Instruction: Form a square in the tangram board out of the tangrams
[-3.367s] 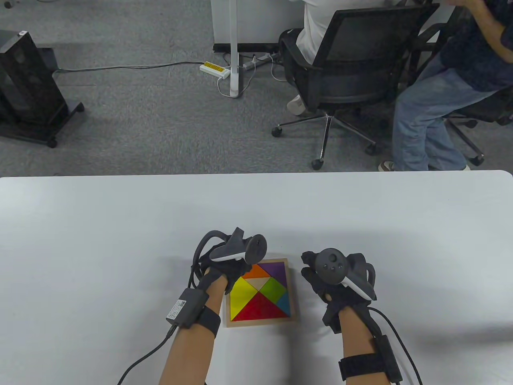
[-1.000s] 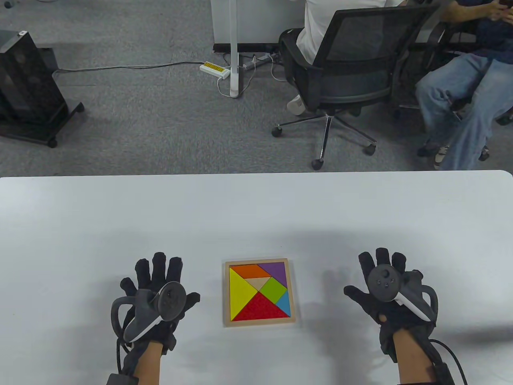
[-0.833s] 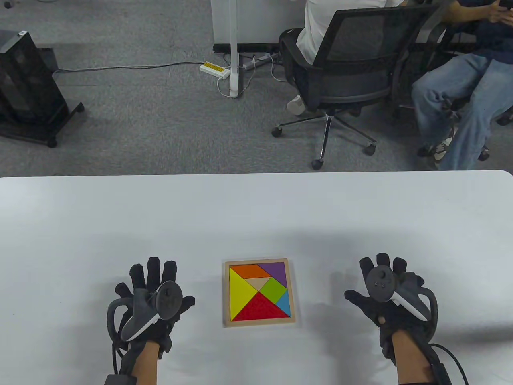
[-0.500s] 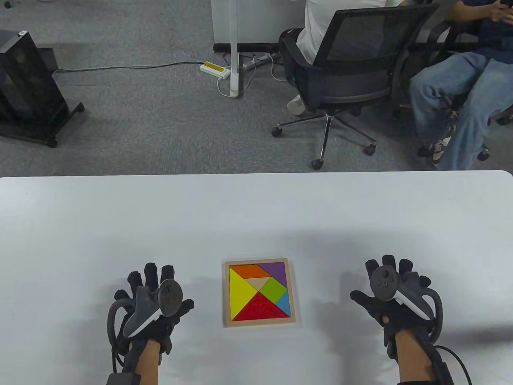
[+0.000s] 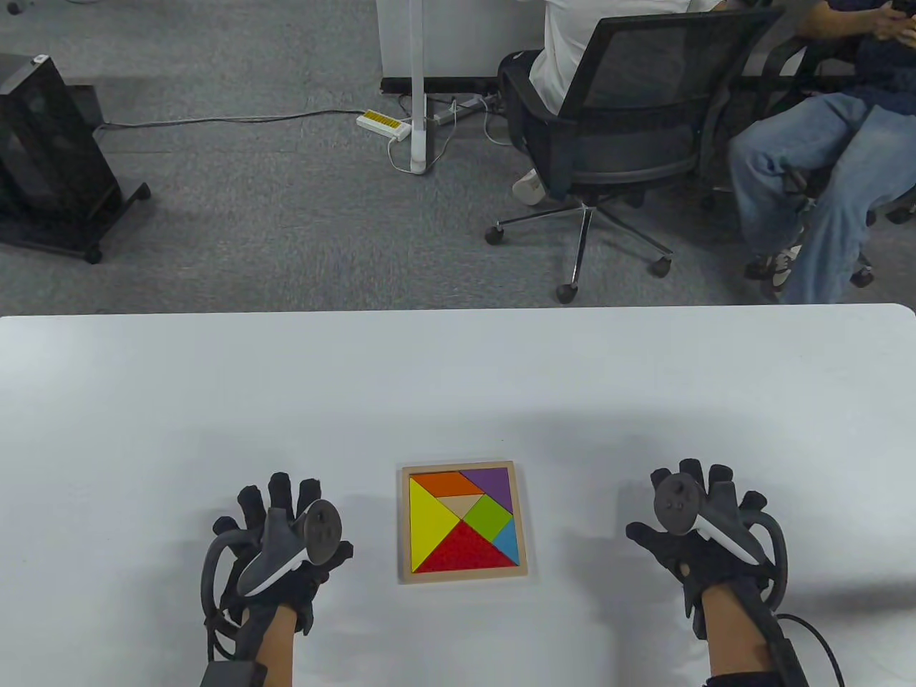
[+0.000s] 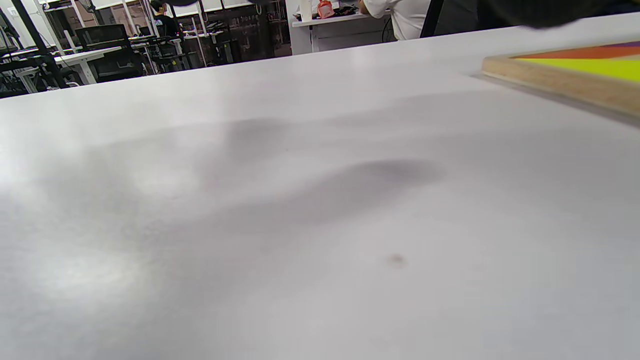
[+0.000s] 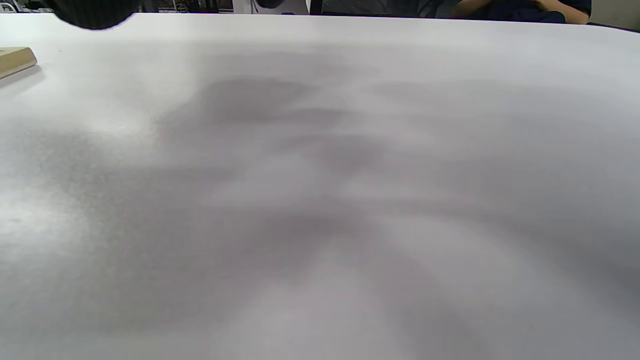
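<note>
Pale wooden tangram board (image 5: 465, 575), smooth painted pieces (image 5: 433, 519), matt white table (image 5: 458, 379), black cloth gloves (image 5: 275, 572)

Beyond the white table (image 5: 458, 379), a black office chair (image 5: 630, 136) stands on grey carpet (image 5: 250, 229). A person in jeans (image 5: 809, 186) sits at far right. A power strip (image 5: 384, 124) lies near a white post (image 5: 417, 86); a black stand (image 5: 50, 157) sits left.

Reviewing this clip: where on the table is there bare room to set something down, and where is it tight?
Bare: the whole far stretch of the table beyond the tangram board, and both outer ends past the left hand and right hand. Narrower: the bare strips between each hand and the board. Only the near middle is taken.
</note>
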`<state>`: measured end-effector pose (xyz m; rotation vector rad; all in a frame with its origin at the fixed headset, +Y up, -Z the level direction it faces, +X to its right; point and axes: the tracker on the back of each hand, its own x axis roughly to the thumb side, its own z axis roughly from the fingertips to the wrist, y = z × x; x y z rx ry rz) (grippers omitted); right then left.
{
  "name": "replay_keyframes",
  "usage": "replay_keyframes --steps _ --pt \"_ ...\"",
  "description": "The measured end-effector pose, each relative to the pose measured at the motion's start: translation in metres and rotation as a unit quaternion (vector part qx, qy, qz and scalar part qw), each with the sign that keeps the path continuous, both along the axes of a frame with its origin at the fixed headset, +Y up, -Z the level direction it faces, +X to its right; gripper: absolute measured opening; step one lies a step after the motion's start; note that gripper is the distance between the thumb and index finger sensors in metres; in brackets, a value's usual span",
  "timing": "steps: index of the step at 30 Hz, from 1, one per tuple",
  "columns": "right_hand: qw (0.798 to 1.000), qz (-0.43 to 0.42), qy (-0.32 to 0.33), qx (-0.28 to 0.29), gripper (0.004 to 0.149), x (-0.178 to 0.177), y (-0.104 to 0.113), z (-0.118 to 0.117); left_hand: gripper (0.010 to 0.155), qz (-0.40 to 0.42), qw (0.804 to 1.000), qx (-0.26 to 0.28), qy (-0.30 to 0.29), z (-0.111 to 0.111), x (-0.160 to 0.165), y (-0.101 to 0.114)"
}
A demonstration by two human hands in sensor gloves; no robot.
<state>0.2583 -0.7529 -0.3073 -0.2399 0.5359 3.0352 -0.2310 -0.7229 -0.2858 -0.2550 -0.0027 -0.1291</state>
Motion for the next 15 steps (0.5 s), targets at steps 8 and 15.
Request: replay_keyframes --steps 8,15 --pt "1.0 0.003 0.003 -0.003 0.091 -0.002 -0.0027 -0.0017 0.096 0.007 1.0 0.0 0.014 0.001 -0.008 0.0021" --pt "1.0 0.002 0.002 -0.003 0.09 -0.0012 -0.0028 -0.0013 0.096 0.006 1.0 0.003 0.015 0.0026 -0.0078 0.006"
